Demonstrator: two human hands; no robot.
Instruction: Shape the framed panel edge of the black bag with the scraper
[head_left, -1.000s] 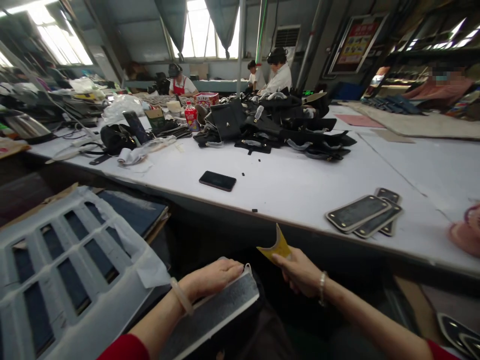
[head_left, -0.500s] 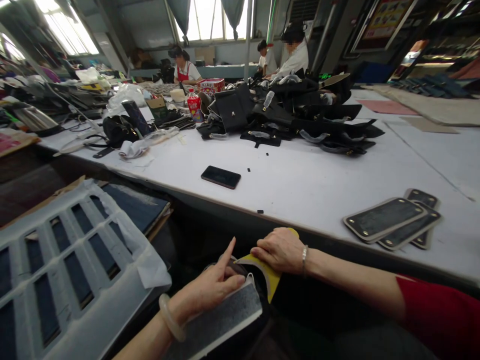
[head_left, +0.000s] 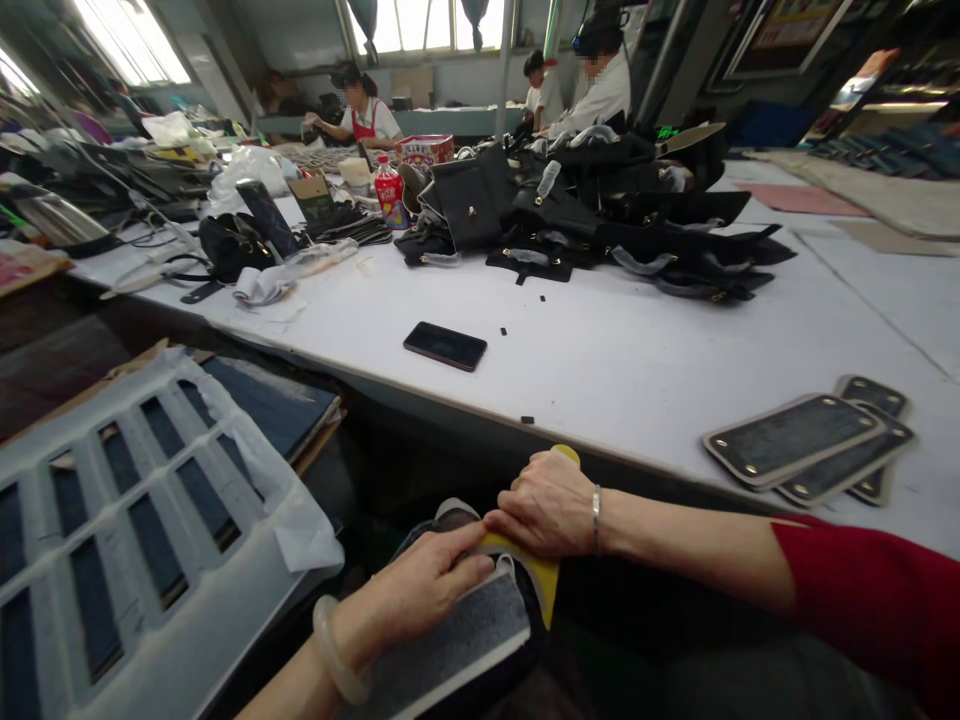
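Below the table edge, at the bottom centre, a dark grey panel with a pale edge lies under my left hand. That hand is spread over the panel's upper part, its fingertips beside the yellow piece. My right hand has its fingers wrapped round a curved yellow piece, which arches around the panel's far end. The fingertips of both hands are close together. Part of the yellow piece is hidden under my hands.
A black phone lies on the white table. Black bag parts are heaped behind it. Dark riveted panels overlap at right. A pale slotted tray stands at left. People sit in the background.
My left index finger, raised before, has come down beside my right hand. My right hand has shifted slightly left with the yellow piece. The camera view has shifted a little.
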